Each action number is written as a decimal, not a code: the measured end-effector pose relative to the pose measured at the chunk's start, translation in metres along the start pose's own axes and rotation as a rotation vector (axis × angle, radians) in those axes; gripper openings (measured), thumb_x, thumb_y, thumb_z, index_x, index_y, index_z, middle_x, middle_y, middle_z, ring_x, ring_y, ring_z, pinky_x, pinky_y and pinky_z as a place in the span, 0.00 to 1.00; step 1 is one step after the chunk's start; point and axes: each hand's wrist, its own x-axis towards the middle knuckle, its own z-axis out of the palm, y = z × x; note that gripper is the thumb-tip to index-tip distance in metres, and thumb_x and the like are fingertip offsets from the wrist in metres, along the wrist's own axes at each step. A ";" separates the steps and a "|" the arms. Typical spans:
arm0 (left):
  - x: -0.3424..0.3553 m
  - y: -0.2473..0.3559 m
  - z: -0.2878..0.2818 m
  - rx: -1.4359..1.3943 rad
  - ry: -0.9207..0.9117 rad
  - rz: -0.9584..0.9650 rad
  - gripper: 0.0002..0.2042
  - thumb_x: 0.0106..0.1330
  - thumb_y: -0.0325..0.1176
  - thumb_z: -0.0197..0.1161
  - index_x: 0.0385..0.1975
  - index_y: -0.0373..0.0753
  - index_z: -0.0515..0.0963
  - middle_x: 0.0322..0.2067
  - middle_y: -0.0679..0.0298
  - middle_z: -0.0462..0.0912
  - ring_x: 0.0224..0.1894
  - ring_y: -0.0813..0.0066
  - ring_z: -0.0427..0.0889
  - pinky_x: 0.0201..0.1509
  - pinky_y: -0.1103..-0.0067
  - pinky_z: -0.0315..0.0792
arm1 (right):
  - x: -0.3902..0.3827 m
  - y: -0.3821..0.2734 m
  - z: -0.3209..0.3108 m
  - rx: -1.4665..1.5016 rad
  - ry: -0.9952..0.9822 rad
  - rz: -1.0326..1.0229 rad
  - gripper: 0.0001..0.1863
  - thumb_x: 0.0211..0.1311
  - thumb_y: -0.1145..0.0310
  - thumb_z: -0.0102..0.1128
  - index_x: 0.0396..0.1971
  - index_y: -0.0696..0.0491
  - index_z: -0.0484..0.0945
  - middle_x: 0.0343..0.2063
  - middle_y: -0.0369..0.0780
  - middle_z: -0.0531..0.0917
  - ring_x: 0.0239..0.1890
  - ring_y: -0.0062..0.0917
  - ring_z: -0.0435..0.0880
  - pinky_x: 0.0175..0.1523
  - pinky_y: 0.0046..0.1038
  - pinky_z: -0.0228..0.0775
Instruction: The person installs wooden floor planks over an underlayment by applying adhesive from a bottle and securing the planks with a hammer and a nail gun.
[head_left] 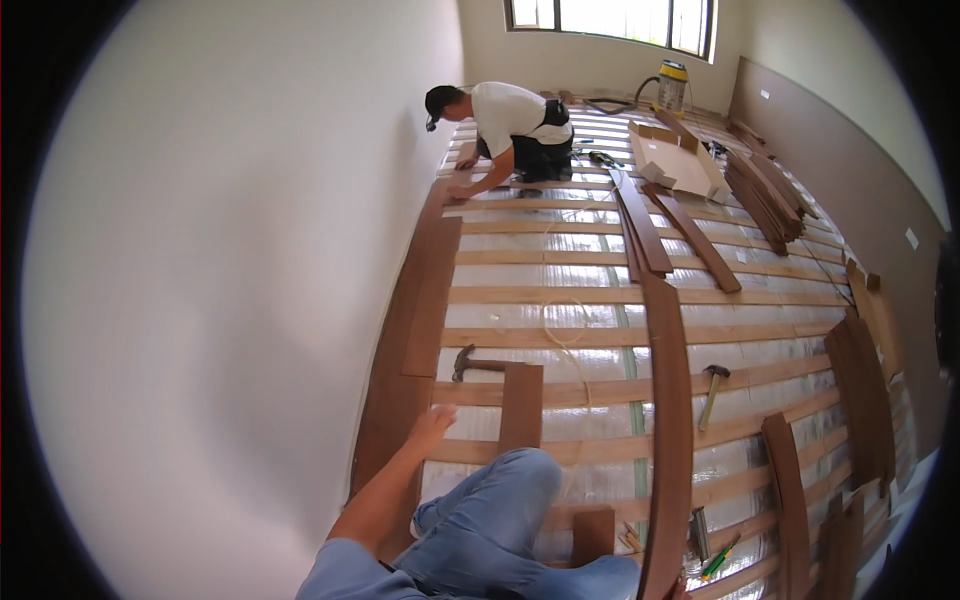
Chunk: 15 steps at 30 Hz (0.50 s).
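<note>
a sleeve (345,572) leads to the left hand (430,428) by laid boards (430,300), right hand (681,589) at a plank (669,400), openness and hold unclear for both.

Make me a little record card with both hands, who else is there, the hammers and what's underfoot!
Left: bare left hand, beside brown wooden planks along the white wall
Right: bare right hand, barely showing at the bottom edge beside the long brown wooden plank
Who else: white-shirted co-worker, kneeling by the wall
Hammers: dark-headed hammer by a short brown wooden board; yellow-handled hammer right of the long plank
Underfoot: pale wooden strips over shiny silver sheeting
</note>
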 end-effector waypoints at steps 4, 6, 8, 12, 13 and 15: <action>-0.004 -0.121 -0.103 0.496 0.046 -0.021 0.19 0.76 0.46 0.54 0.46 0.37 0.83 0.48 0.46 0.86 0.50 0.45 0.84 0.57 0.58 0.76 | 0.007 -0.091 -0.013 0.113 0.258 0.242 0.42 0.74 0.35 0.52 0.65 0.61 0.70 0.49 0.46 0.82 0.48 0.40 0.82 0.45 0.36 0.80; 0.018 -0.159 -0.135 0.522 0.017 -0.044 0.18 0.76 0.46 0.55 0.47 0.37 0.83 0.48 0.42 0.84 0.51 0.39 0.82 0.58 0.55 0.75 | 0.042 -0.151 -0.019 1.057 0.309 0.635 0.37 0.76 0.38 0.51 0.62 0.61 0.74 0.45 0.44 0.84 0.45 0.35 0.82 0.45 0.31 0.77; 0.044 -0.195 -0.148 0.740 0.052 0.026 0.18 0.73 0.45 0.60 0.50 0.36 0.82 0.50 0.45 0.84 0.54 0.41 0.81 0.60 0.55 0.74 | 0.086 -0.207 -0.033 1.028 0.271 0.560 0.35 0.77 0.40 0.52 0.60 0.61 0.76 0.45 0.43 0.85 0.45 0.33 0.83 0.47 0.31 0.77; 0.108 -0.245 -0.144 0.756 0.132 0.192 0.21 0.72 0.42 0.62 0.57 0.35 0.78 0.57 0.47 0.79 0.61 0.45 0.76 0.66 0.57 0.71 | 0.177 -0.292 -0.041 0.980 0.209 0.413 0.31 0.77 0.44 0.53 0.56 0.60 0.79 0.45 0.42 0.86 0.45 0.28 0.84 0.52 0.30 0.78; 0.129 -0.254 -0.142 0.801 0.151 0.224 0.22 0.73 0.41 0.61 0.61 0.34 0.75 0.61 0.48 0.76 0.65 0.47 0.73 0.69 0.58 0.68 | 0.203 -0.309 -0.034 0.967 0.203 0.383 0.30 0.77 0.44 0.53 0.55 0.59 0.80 0.45 0.41 0.87 0.45 0.27 0.85 0.53 0.30 0.78; 0.175 -0.264 -0.136 0.836 0.158 0.257 0.24 0.73 0.39 0.61 0.66 0.34 0.72 0.65 0.49 0.73 0.68 0.49 0.70 0.73 0.59 0.65 | 0.268 -0.337 -0.018 0.926 0.190 0.346 0.29 0.77 0.46 0.54 0.53 0.61 0.81 0.46 0.41 0.87 0.46 0.27 0.85 0.53 0.31 0.78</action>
